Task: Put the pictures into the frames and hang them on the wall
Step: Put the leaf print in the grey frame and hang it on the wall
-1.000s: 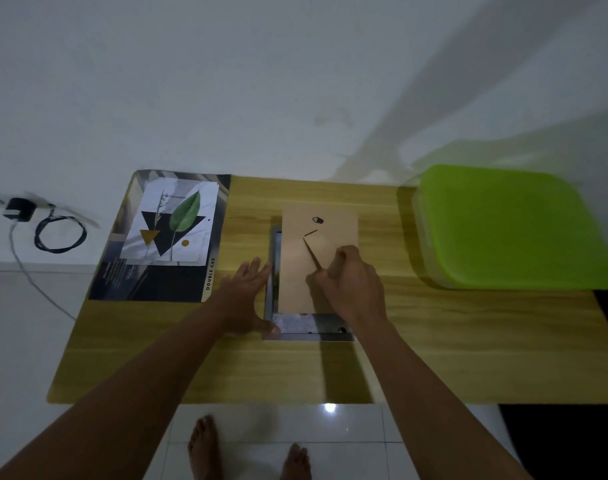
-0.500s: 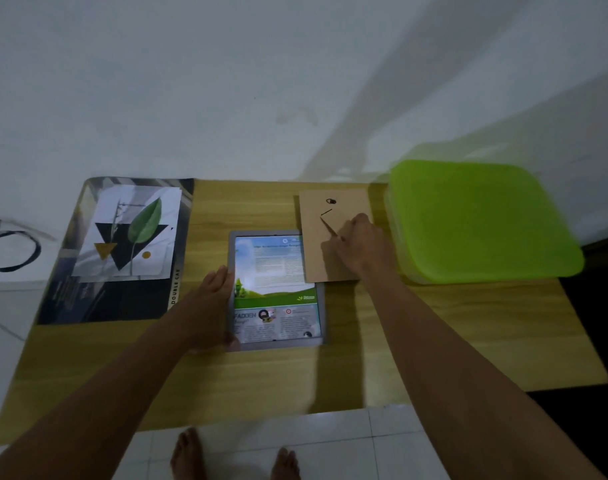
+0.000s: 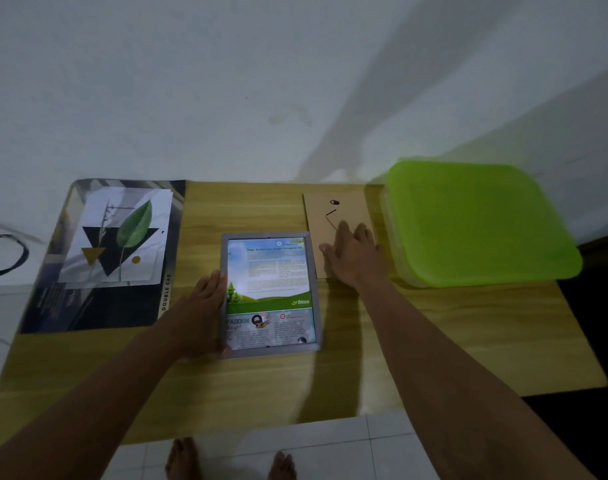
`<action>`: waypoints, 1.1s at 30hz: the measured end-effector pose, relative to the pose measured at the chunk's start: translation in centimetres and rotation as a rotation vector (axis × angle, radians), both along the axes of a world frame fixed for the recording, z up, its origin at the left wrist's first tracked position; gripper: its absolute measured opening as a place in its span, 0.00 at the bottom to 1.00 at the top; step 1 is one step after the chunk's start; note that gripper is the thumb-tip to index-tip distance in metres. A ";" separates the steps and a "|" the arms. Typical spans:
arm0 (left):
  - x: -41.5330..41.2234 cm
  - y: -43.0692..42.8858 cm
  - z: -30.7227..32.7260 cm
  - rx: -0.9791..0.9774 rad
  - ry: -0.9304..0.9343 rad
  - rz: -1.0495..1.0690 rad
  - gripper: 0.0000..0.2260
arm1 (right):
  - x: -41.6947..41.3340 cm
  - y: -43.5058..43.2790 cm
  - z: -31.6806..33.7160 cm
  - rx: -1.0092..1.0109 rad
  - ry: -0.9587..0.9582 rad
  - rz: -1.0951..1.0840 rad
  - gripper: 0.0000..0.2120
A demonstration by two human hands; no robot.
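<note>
A grey picture frame [image 3: 317, 289] lies flat at the middle of the wooden table [image 3: 451, 341], with a printed green-and-white sheet [image 3: 269, 282] inside it. My left hand [image 3: 200, 313] rests against the frame's left edge, thumb at its lower left corner. To the right of the frame lies its brown backing board [image 3: 333, 216] with a stand flap. My right hand [image 3: 352, 256] lies flat on that board with fingers straight. A leaf picture [image 3: 117, 237] sits on a dark magazine [image 3: 88, 306] at the table's left.
A lime green plastic box [image 3: 475, 223] fills the table's back right, next to the backing board. A white wall rises behind the table. A black cable [image 3: 4, 254] lies on the floor at the left. My bare feet show below the table's front edge.
My right hand lifted the backing board off the frame, set it down to the right, and now lies flat on it. The printed sheet is uncovered. My left hand stayed at the frame's left edge.
</note>
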State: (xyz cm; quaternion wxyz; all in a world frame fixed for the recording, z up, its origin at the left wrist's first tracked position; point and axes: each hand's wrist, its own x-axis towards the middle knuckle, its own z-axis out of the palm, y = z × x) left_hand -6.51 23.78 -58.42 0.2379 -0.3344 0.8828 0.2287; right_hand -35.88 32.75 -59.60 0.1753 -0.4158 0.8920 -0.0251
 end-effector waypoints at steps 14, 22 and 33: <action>-0.5 0.5 0.6 -0.008 0.010 0.053 0.61 | 4.1 1.0 0.8 -0.165 -0.034 0.252 0.33; -0.4 0.7 0.5 -0.022 0.014 0.068 0.58 | 7.4 2.3 0.5 0.014 -0.157 0.502 0.46; -1.2 1.5 -0.1 -0.035 0.244 0.310 0.42 | 8.3 2.7 -0.5 -0.213 -0.346 0.344 0.35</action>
